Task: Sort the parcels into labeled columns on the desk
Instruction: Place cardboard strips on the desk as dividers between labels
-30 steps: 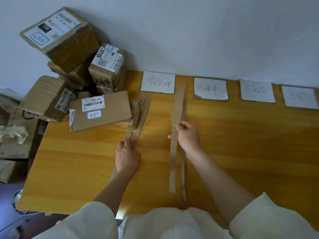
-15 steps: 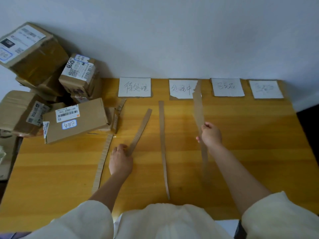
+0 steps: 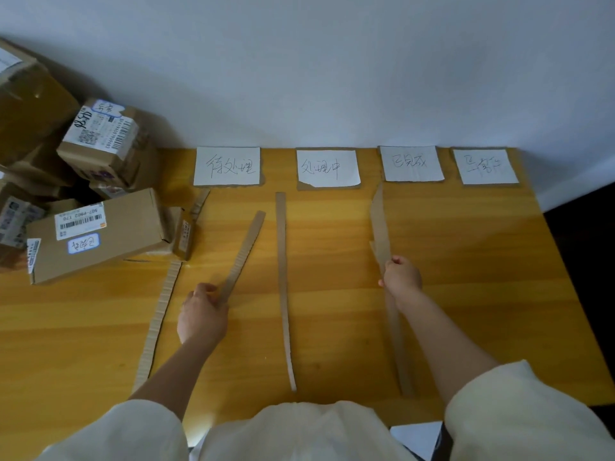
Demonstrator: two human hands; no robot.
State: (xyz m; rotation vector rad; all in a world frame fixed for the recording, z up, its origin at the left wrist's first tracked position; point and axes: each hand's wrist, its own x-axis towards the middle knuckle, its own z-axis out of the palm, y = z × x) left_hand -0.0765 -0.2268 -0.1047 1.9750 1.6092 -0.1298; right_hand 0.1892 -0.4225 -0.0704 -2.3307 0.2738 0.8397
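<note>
The left hand (image 3: 202, 313) pinches a cardboard strip (image 3: 244, 252) at lower centre-left of the desk (image 3: 482, 261); the right hand (image 3: 402, 277) grips another strip (image 3: 381, 227) at right. Parcels (image 3: 96, 237) sit piled at left.

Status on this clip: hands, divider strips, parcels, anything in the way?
Left hand grips slanted strip. Right hand grips strip below third label. Parcels unsorted at desk's left. Columns unobstructed.

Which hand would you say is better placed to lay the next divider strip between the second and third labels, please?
Probably the right hand: it already grips a cardboard strip roughly below that gap, while the left hand holds a slanted strip further left.
</note>
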